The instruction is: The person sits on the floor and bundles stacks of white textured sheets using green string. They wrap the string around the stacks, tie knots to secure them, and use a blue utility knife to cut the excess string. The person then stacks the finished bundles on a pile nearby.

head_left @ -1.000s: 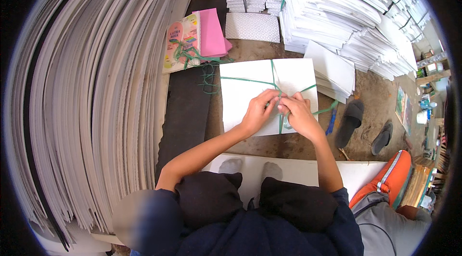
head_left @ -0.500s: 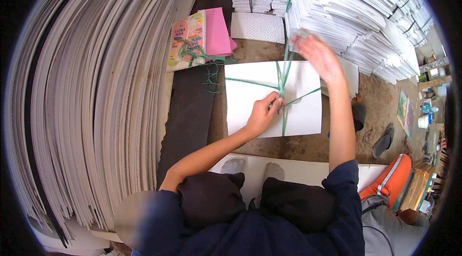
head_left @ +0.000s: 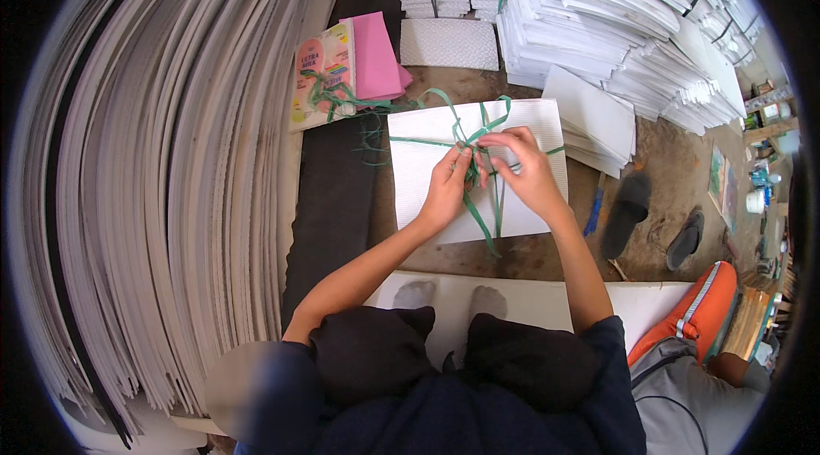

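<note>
A white ribbed bundle of sheets [head_left: 427, 190] lies in front of me, crossed both ways by green plastic twine [head_left: 420, 140]. Above its middle, where the bands meet, my left hand [head_left: 448, 186] pinches the twine between thumb and fingers. Close beside it, my right hand [head_left: 523, 166] has its fingers bent round the same twine. Loose loops and ends of the green strip curl up past both hands, and one end hangs toward the bundle's near edge. The crossing itself is partly hidden by my fingers.
Tall stacks of white sheets [head_left: 589, 11] stand at the back, and upright boards [head_left: 171, 182] fill the left. A pink sheet [head_left: 377, 58] and a printed carton piece [head_left: 323, 70] with tangled twine lie nearby. Dark slippers [head_left: 628, 214] and a person in grey [head_left: 683, 404] are at the right.
My right hand has come down from beyond the bundle's far edge to beside my left hand. The twine it had pulled taut now hangs in loose loops.
</note>
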The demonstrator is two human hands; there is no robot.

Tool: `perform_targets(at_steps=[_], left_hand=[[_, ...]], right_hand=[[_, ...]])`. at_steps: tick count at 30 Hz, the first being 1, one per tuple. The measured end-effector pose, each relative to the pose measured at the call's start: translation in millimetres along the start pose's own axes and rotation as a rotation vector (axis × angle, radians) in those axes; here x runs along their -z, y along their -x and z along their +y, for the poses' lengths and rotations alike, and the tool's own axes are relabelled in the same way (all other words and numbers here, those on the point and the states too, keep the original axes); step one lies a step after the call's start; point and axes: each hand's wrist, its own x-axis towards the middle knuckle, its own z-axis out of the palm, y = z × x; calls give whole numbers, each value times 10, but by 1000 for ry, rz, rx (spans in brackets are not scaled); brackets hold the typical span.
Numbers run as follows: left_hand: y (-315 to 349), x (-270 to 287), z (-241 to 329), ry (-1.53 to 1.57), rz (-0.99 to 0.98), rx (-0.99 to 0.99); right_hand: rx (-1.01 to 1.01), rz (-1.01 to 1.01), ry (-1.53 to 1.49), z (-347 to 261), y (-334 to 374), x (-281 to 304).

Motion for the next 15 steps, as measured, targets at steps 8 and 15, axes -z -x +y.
perform_targets(at_steps=[8,15], left_hand=[[-287,319,83,-39,-127,347],[-455,419,229,-308,-425,517]], right_hand=[[474,110,345,218,-38,-93],[449,-50,71,256,-106,-167]])
